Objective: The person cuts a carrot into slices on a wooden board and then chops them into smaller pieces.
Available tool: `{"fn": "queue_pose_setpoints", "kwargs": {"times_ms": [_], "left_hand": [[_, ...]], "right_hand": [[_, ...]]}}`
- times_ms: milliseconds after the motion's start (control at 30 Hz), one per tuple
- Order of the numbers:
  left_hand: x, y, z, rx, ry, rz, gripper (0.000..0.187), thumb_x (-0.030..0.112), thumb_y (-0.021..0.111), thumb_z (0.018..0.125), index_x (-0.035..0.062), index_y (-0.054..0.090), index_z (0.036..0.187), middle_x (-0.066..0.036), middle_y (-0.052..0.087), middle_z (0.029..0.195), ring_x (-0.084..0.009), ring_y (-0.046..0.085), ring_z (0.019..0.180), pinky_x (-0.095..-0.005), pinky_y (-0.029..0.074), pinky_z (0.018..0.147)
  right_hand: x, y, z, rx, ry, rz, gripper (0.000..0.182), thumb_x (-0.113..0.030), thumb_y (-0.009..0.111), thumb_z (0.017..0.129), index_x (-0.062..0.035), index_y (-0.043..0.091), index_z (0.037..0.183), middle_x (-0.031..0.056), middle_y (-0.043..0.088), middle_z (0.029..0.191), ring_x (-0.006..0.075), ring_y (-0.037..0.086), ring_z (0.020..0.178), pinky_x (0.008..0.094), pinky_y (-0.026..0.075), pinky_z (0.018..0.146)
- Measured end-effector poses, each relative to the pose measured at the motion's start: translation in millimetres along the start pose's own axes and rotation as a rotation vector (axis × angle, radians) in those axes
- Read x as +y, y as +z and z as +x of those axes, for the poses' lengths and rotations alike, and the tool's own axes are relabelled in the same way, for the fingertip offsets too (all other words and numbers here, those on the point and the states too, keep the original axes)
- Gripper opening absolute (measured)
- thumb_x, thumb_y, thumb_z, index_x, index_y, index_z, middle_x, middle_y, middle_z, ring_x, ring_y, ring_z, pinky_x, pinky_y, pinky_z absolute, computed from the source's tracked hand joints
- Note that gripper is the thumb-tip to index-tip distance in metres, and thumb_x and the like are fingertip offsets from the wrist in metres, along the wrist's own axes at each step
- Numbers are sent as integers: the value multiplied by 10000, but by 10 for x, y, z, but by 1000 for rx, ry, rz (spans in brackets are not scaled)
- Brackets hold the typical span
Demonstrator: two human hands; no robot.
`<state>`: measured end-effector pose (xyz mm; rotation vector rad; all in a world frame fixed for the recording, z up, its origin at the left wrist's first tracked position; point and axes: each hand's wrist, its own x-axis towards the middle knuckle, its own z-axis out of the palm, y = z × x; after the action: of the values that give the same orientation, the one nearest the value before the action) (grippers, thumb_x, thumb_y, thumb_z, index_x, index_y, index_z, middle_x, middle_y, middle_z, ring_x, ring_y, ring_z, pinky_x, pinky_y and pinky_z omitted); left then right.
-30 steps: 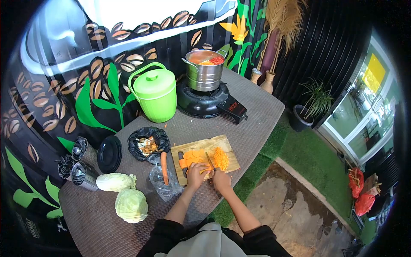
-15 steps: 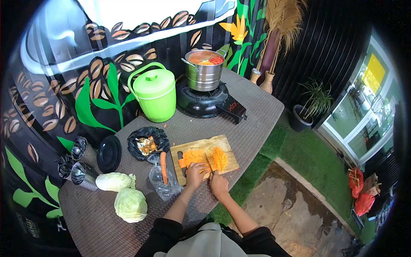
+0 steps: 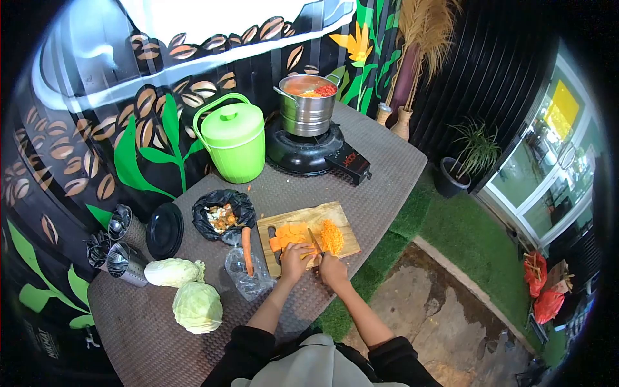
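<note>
On the wooden cutting board (image 3: pixel 316 212), my left hand (image 3: pixel 296 260) presses its curled fingers down on carrot pieces. My right hand (image 3: pixel 333 271) grips a knife (image 3: pixel 314 241) by the handle, its blade pointing away from me beside the left fingers. Orange carrot slices (image 3: pixel 293 231) lie beyond my left hand. To the right of the blade sits a heap of finely diced carrot (image 3: pixel 332 238). The piece directly under my left fingers is mostly hidden. A whole carrot (image 3: pixel 247 253) rests left of the board, partly over a clear plastic bag (image 3: pixel 248 282).
A steel pot (image 3: pixel 308 116) with red and pale chopped food stands on a black portable stove (image 3: pixel 300 153). Nearby are a lime-green lidded bucket (image 3: pixel 237 145), a black bag of scraps (image 3: pixel 205 209), cabbage (image 3: pixel 197 308), napa cabbage (image 3: pixel 173 274), black plates (image 3: pixel 164 231) and metal utensil holders (image 3: pixel 132 267).
My right hand has shifted slightly right and away from me, and the knife blade has tilted. My left hand stays nearly in place on the carrot, and the board has shifted slightly.
</note>
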<state>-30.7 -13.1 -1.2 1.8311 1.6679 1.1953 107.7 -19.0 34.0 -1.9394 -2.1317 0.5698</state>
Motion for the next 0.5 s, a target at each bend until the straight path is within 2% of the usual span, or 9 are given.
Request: {"fn": "queue_pose_setpoints", "kwargs": {"times_ms": [267, 333, 500], "left_hand": [[-6, 4, -18, 23, 6, 10, 196, 171, 745, 717, 80, 740, 890, -37, 676, 1020, -238, 542, 978, -340, 434, 884], [15, -1, -23, 38, 29, 8, 194, 168, 748, 714, 77, 741, 885, -43, 675, 1020, -239, 541, 974, -340, 436, 880], [23, -1, -17, 54, 19, 23, 180, 165, 751, 707, 61, 742, 854, -58, 684, 982, -236, 536, 955, -336, 443, 860]], "right_hand": [[-18, 193, 18, 54, -18, -67, 368, -332, 439, 947, 24, 527, 928, 230, 651, 745, 371, 666, 723, 458, 533, 644], [19, 104, 83, 87, -94, -50, 340, -317, 445, 942, 14, 516, 919, 222, 650, 720, 366, 667, 682, 456, 536, 602], [-77, 145, -92, 80, -32, -67, 340, -321, 454, 939, 11, 523, 915, 225, 649, 727, 365, 667, 695, 451, 536, 613]]}}
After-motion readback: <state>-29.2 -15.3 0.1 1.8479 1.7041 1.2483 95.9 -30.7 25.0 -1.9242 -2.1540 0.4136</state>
